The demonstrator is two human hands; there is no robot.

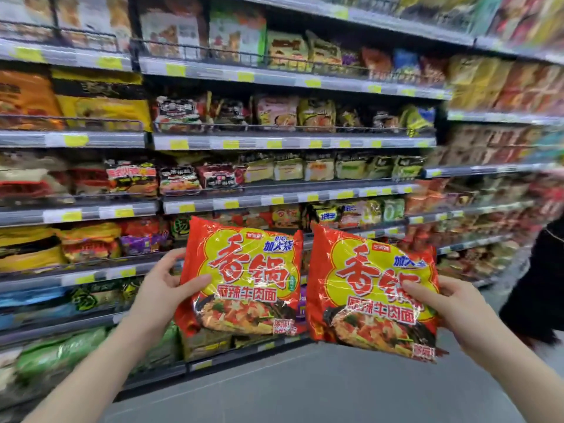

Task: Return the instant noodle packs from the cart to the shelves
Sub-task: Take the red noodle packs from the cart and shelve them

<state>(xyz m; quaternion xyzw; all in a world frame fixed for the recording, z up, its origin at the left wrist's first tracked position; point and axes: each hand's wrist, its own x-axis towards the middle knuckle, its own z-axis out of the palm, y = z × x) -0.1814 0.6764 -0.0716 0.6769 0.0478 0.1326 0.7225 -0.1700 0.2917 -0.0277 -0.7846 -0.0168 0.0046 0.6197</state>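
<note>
Two matching red and yellow instant noodle packs are held up side by side in front of the shelves. My left hand point(161, 288) grips the left pack point(244, 279) at its left edge, thumb on the front. My right hand point(442, 303) grips the right pack point(375, 291) at its right edge, thumb across the print. Both packs face me and hang in the air, apart from the shelves point(274, 199). The cart is out of sight.
Several tiers of shelves full of noodle packs, with yellow price tags point(186, 207) on the rails, run from left to right. Grey floor point(305, 386) lies below. A person in dark clothing point(540, 285) stands at the right edge of the aisle.
</note>
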